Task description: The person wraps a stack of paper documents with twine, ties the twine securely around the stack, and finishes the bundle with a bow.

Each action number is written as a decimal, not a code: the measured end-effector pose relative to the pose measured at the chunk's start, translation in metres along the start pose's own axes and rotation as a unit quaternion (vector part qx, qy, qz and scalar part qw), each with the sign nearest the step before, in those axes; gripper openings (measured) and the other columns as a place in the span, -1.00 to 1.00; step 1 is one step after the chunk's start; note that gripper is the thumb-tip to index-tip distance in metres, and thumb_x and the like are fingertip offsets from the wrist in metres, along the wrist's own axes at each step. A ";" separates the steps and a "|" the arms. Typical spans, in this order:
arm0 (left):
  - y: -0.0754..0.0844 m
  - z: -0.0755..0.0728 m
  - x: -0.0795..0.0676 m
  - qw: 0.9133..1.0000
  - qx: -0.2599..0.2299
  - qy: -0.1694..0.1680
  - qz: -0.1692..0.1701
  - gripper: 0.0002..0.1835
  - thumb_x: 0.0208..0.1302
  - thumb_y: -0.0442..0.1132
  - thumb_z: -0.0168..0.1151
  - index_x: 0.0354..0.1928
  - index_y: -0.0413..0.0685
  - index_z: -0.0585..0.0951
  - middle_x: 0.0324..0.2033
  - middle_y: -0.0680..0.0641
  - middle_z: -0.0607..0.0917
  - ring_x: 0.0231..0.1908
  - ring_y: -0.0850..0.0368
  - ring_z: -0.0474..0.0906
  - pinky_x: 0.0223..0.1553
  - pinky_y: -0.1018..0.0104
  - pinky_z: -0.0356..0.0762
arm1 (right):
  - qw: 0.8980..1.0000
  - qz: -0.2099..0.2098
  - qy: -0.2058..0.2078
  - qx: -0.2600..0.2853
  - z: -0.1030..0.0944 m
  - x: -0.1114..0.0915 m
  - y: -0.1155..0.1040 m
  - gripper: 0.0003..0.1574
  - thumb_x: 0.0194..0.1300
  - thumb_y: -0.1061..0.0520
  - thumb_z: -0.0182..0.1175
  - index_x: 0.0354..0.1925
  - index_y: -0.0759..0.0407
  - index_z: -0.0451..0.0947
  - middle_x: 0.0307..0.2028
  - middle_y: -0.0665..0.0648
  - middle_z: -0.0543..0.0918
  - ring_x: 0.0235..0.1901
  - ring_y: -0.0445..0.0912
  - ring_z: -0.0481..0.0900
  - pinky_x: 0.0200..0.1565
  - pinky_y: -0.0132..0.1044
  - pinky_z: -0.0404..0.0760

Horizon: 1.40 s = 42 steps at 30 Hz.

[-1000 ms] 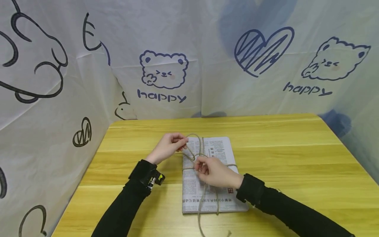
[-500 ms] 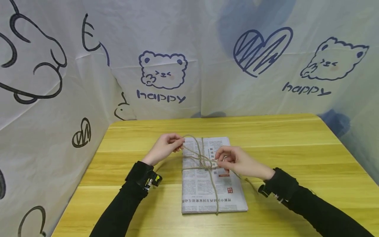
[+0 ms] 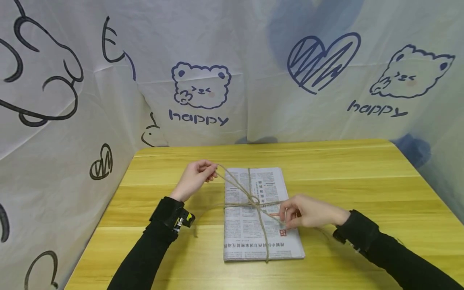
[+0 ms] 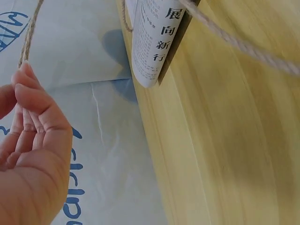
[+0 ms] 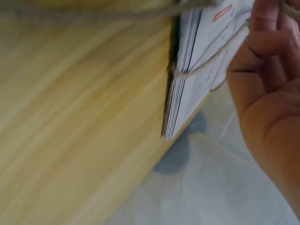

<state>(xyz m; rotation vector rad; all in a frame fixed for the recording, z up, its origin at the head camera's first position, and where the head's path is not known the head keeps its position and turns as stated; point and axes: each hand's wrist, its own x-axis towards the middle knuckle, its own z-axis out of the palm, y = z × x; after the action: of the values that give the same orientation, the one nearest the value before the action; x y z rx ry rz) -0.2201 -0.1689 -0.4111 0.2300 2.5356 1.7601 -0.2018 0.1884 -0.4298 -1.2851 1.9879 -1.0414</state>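
Observation:
A stack of folded newspapers (image 3: 241, 237) lies on the wooden table with brown twine (image 3: 263, 231) crossing it lengthwise and sideways. Left of the stack's far corner, my left hand (image 3: 193, 179) pinches a doubled loop of twine (image 4: 29, 40) between thumb and fingertips. The loop runs taut to a knot (image 3: 255, 200) at the middle of the stack. Over the stack's right side, my right hand (image 3: 308, 211) pinches another strand running from that knot. In the right wrist view, layered page edges (image 5: 174, 108) show beside the curled fingers (image 5: 272, 44).
A loose twine end (image 3: 196, 231) trails onto the table (image 3: 362, 181) left of the stack. Another strand (image 3: 326, 234) hangs past the right wrist. A white cloth with drawings (image 3: 253, 80) stands behind the table's far edge.
My right hand moved from the stack's middle to its right side, drawing a strand along. My left hand moved slightly left with the loop. The knot looks tighter and the loop straighter.

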 end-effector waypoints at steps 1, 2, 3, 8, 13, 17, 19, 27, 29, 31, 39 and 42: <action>-0.001 0.000 0.000 1.000 -0.002 0.007 -0.001 -0.74 0.43 -0.16 0.04 -0.10 -0.23 0.57 -0.35 -0.21 0.66 -0.31 -0.09 0.56 -0.28 0.30 0.55 | 1.000 0.011 0.001 -0.014 0.000 -0.001 0.001 -0.90 0.20 0.29 0.25 -0.27 0.22 0.53 -0.50 0.10 0.68 -0.53 -0.02 0.60 -0.45 -0.38 0.54; -0.001 0.000 0.001 1.000 -0.003 0.012 -0.001 -0.74 0.43 -0.17 0.04 -0.10 -0.24 0.57 -0.35 -0.22 0.66 -0.29 -0.15 0.56 -0.28 0.27 0.56 | 0.999 0.025 0.004 -0.030 -0.001 -0.001 0.001 -0.89 0.18 0.30 0.27 -0.30 0.19 0.54 -0.52 0.07 0.68 -0.55 -0.07 0.59 -0.45 -0.39 0.54; -0.001 0.000 0.001 1.000 -0.004 0.016 -0.001 -0.74 0.43 -0.18 0.05 -0.10 -0.25 0.58 -0.35 -0.24 0.66 -0.27 -0.21 0.55 -0.26 0.23 0.57 | 0.998 0.034 0.007 -0.050 -0.001 -0.001 0.001 -0.88 0.16 0.32 0.27 -0.32 0.16 0.54 -0.52 0.05 0.67 -0.56 -0.11 0.58 -0.44 -0.38 0.54; -0.004 0.002 -0.002 1.000 -0.005 0.003 0.004 -0.74 0.41 -0.16 0.08 -0.13 -0.24 0.59 -0.35 -0.26 0.66 -0.28 -0.25 0.54 -0.16 -0.06 0.54 | 0.990 0.057 0.026 -0.124 -0.001 0.003 0.002 -0.87 0.20 0.29 0.24 -0.30 0.07 0.54 -0.47 -0.07 0.59 -0.49 -0.26 0.49 -0.38 -0.35 0.53; -0.001 0.006 -0.005 1.000 0.009 -0.025 0.011 -0.73 0.40 -0.13 0.09 -0.14 -0.22 0.60 -0.36 -0.24 0.64 -0.34 -0.12 0.55 -0.18 -0.05 0.53 | 0.987 0.068 0.056 -0.134 0.002 0.010 -0.001 -0.77 0.21 0.11 0.29 -0.16 0.08 0.52 -0.42 -0.11 0.55 -0.43 -0.23 0.51 -0.34 -0.34 0.55; 0.013 0.008 -0.013 0.999 0.012 -0.038 0.013 -0.75 0.42 -0.20 0.06 -0.11 -0.26 0.58 -0.32 -0.34 0.63 -0.38 0.01 0.53 -0.25 0.15 0.52 | 0.988 0.065 0.049 -0.128 0.004 0.014 -0.005 -0.65 0.18 0.00 0.32 -0.10 0.07 0.50 -0.42 -0.12 0.56 -0.46 -0.24 0.50 -0.36 -0.35 0.53; 0.023 0.008 -0.017 0.999 0.016 -0.043 0.013 -0.76 0.43 -0.24 0.04 -0.10 -0.29 0.57 -0.32 -0.36 0.62 -0.38 0.04 0.52 -0.27 0.21 0.51 | 0.991 0.061 0.035 -0.114 0.006 0.016 -0.006 -0.61 0.16 -0.04 0.33 -0.10 0.08 0.50 -0.44 -0.10 0.57 -0.49 -0.23 0.51 -0.39 -0.36 0.53; -0.002 0.012 -0.009 0.998 0.004 -0.047 0.035 -0.74 0.39 -0.15 0.10 -0.16 -0.23 0.60 -0.35 -0.35 0.61 -0.34 -0.27 0.52 -0.23 -0.13 0.52 | 0.991 0.062 0.017 -0.115 0.025 0.030 -0.008 -0.78 0.19 -0.04 0.31 -0.28 0.03 0.53 -0.56 -0.11 0.50 -0.59 -0.26 0.40 -0.44 -0.41 0.44; -0.006 0.014 -0.008 0.998 0.004 -0.051 0.038 -0.75 0.39 -0.13 0.11 -0.17 -0.18 0.61 -0.36 -0.35 0.60 -0.31 -0.37 0.48 -0.21 -0.22 0.47 | 0.990 0.064 0.023 -0.124 0.028 0.033 -0.008 -0.92 0.23 0.08 0.28 -0.33 0.02 0.54 -0.59 -0.11 0.49 -0.62 -0.27 0.40 -0.45 -0.41 0.44; -0.006 0.014 -0.008 0.998 0.014 -0.054 0.042 -0.77 0.39 -0.12 0.11 -0.18 -0.14 0.62 -0.39 -0.28 0.61 -0.33 -0.30 0.49 -0.24 -0.15 0.50 | 0.989 0.064 0.034 -0.129 0.029 0.036 -0.007 -0.92 0.24 0.16 0.25 -0.38 0.01 0.54 -0.61 -0.11 0.47 -0.64 -0.27 0.38 -0.48 -0.41 0.41; 0.015 0.012 -0.018 0.996 0.030 -0.064 0.048 -0.80 0.40 -0.25 0.07 -0.17 -0.24 0.61 -0.44 -0.12 0.60 -0.44 0.06 0.50 -0.33 0.19 0.51 | 0.981 0.063 0.135 -0.127 0.023 0.050 0.001 -0.94 0.26 0.12 0.25 -0.36 0.06 0.56 -0.54 -0.07 0.54 -0.59 -0.23 0.41 -0.48 -0.36 0.45; 0.026 0.012 -0.022 0.996 0.033 -0.067 0.047 -0.81 0.40 -0.28 0.06 -0.17 -0.27 0.60 -0.45 -0.10 0.60 -0.43 0.06 0.50 -0.34 0.25 0.51 | 0.977 0.073 0.163 -0.119 0.021 0.056 0.005 -0.88 0.24 0.11 0.27 -0.26 0.07 0.53 -0.54 -0.06 0.54 -0.60 -0.23 0.45 -0.51 -0.36 0.47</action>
<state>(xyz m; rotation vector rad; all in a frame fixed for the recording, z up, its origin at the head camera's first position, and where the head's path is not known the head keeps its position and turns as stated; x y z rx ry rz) -0.1941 -0.1524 -0.3918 0.4609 2.5267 1.6322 -0.2099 0.1320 -0.4478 -1.1178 2.4795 -1.0181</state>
